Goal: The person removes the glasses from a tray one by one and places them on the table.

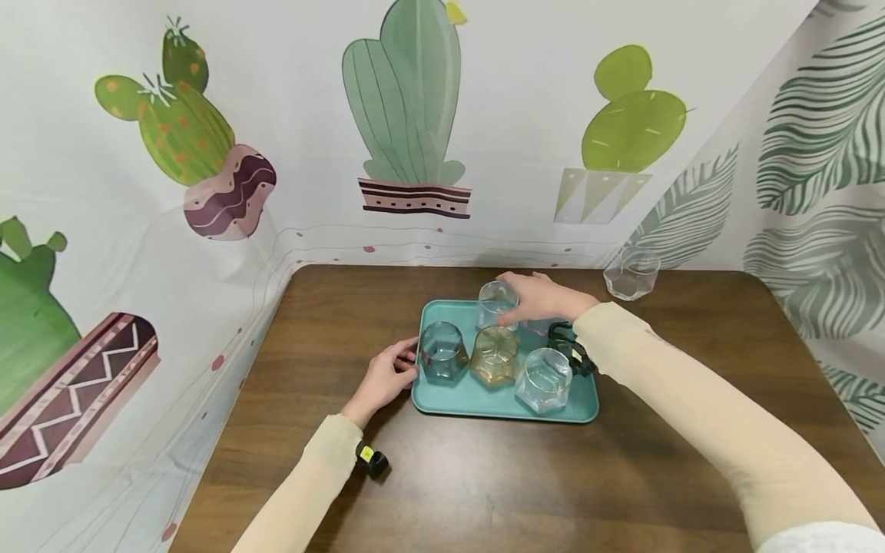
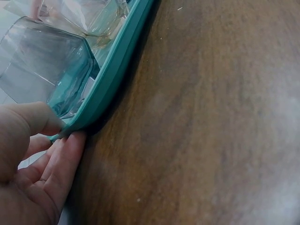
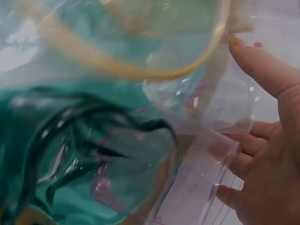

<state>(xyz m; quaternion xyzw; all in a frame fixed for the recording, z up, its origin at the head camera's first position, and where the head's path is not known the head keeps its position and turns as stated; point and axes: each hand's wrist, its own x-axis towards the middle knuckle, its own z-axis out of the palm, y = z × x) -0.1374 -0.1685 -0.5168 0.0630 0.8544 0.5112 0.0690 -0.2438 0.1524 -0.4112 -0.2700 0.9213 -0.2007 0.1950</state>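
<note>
Pinching the edge of the tray (image 1: 459, 399) with the left hand (image 1: 382, 376), left of mid-frame. Holding the clear glass (image 1: 492, 304), near the frame's middle, between thumb and fingers of the right hand (image 1: 542, 298). Best to go slow and straight, not bumping the yellow glass (image 1: 494, 358) just below.

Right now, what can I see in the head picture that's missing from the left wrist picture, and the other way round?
Only the head view shows the cactus pictures behind the table, the clear glass standing off the tray at the back right, and the right sleeve.

Only the left wrist view shows, close up, how the left hand pinches the tray's rim, plus a small pale speck on the wood.

Both show the left hand, the teal tray, the smoky blue glass and the brown table.
</note>
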